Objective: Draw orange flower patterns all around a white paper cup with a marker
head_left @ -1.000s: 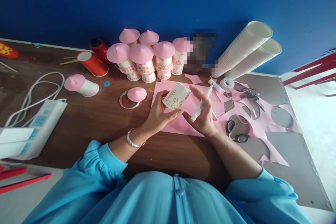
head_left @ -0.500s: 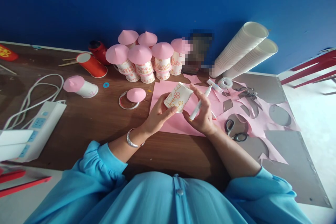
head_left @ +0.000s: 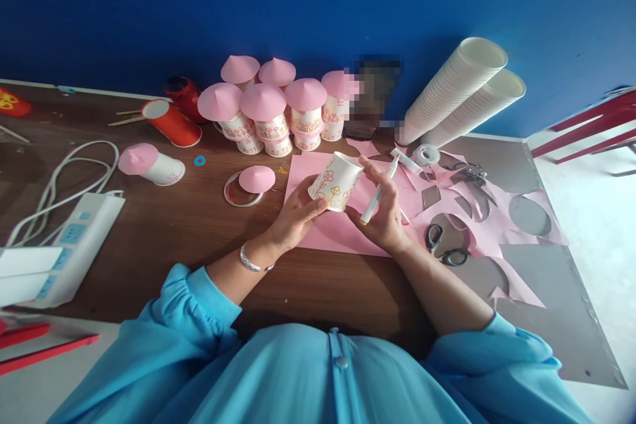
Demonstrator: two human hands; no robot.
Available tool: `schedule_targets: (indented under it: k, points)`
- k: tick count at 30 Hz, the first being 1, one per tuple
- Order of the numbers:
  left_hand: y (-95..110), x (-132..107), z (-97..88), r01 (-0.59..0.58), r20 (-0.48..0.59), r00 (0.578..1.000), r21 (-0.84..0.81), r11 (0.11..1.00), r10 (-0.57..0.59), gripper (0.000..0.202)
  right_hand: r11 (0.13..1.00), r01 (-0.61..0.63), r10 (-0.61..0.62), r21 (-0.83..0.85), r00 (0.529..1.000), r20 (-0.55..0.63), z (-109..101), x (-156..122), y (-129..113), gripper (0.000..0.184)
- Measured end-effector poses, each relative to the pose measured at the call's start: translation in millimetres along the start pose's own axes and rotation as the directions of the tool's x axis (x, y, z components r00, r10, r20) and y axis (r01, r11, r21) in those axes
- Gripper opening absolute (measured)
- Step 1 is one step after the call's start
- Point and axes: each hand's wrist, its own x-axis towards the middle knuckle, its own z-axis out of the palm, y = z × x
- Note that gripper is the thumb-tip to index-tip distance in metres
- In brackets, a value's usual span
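A white paper cup (head_left: 336,180) with flowers drawn on it in red and orange is tilted above the pink paper sheet (head_left: 342,238). My left hand (head_left: 298,215) is closed around its left side and base. Beside the cup's right side is my right hand (head_left: 385,212), closed on a white marker pen (head_left: 380,191) that lies slanted across the fingers. Its fingertips are at or very near the cup; contact is hard to make out. To the left, a small pink paper cone (head_left: 257,179) rests on a roll of tape (head_left: 229,192).
Several cup towers with pink cone roofs (head_left: 263,103) stand along the blue wall. Two tall stacks of paper cups (head_left: 450,93) lean at the right, near black-handled scissors (head_left: 447,248) and pink paper scraps (head_left: 517,238). A power strip (head_left: 82,245) lies at the left.
The paper cup has turned in my hands, so its drawn flowers have shifted and the lettering near its rim no longer shows. The marker pen stays in my right hand.
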Motion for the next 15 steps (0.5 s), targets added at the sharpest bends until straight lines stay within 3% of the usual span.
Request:
schedule_targets:
  k: [5,9,12,15]
  points:
    - [0.4,0.7,4.7,-0.165,-0.119,0.974,0.226,0.960,0.195,0.068,1.000,0.002,-0.002,-0.004,1.000,0.014,-0.3,1.5,-1.9,0.095]
    - [-0.9,0.2,8.5,-0.253,-0.088,0.946,0.407,0.878,0.313,0.061,0.998,0.052,-0.051,-0.025,0.998,0.033,0.0,1.3,-3.4,0.094]
    - [-4.2,0.2,8.4,-0.277,-0.069,0.934,0.478,0.833,0.350,0.067,0.997,0.066,-0.064,-0.048,0.997,0.035,1.2,-0.3,-2.8,0.093]
    - [-5.6,-1.4,7.3,-0.268,-0.054,0.943,0.463,0.845,0.329,0.073,0.997,0.064,-0.063,-0.052,0.998,0.022,1.1,-0.8,-1.8,0.092]
